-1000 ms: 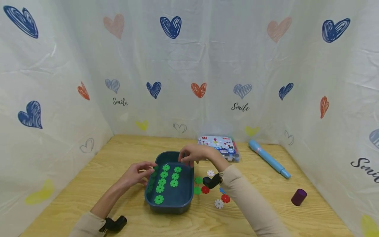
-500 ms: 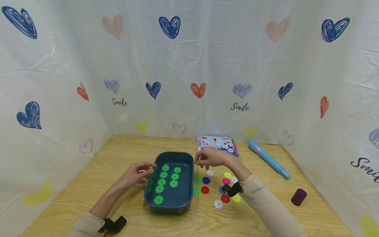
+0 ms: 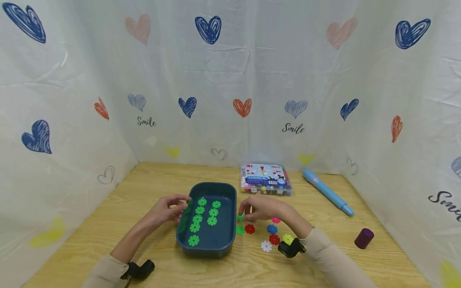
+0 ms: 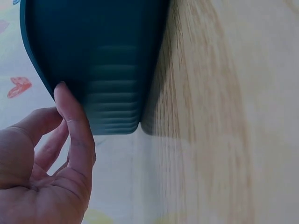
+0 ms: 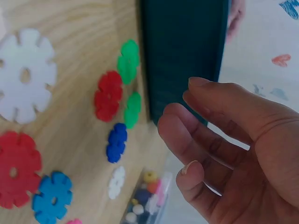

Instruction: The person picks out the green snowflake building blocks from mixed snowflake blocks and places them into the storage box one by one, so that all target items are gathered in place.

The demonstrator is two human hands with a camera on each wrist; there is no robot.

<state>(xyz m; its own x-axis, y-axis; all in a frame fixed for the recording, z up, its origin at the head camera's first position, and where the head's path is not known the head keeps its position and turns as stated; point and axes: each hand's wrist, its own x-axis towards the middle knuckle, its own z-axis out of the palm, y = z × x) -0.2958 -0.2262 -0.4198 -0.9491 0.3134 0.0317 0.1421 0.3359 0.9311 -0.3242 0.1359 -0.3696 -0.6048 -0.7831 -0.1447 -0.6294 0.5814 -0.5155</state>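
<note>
A dark teal bin [image 3: 206, 252] holds several green notched discs [image 3: 197, 219] in two columns. At its left rim is my left hand [image 3: 166, 210], fingers loosely bent, a fingertip touching the rim in the left wrist view. My right hand [image 3: 264, 208] hovers just right of the bin, fingers loosely curved around nothing. Beneath and beside it lie two green discs [image 3: 240, 230], a red disc [image 3: 249, 229] and a dark blue disc [image 5: 117, 143]. The right hand partly covers one green and the dark blue disc in the head view.
More discs lie to the right: white [image 3: 266, 246], red [image 3: 274, 239], light blue [image 3: 272, 229] and yellow [image 3: 287, 239]. Behind stands a clear case of colored beads [image 3: 266, 179]. A light blue tube [image 3: 327, 192] and a purple cylinder [image 3: 364, 238] lie farther right.
My right hand has moved out from over the bin to the right, then down and nearer to the loose discs. The left hand has stayed at the bin's rim.
</note>
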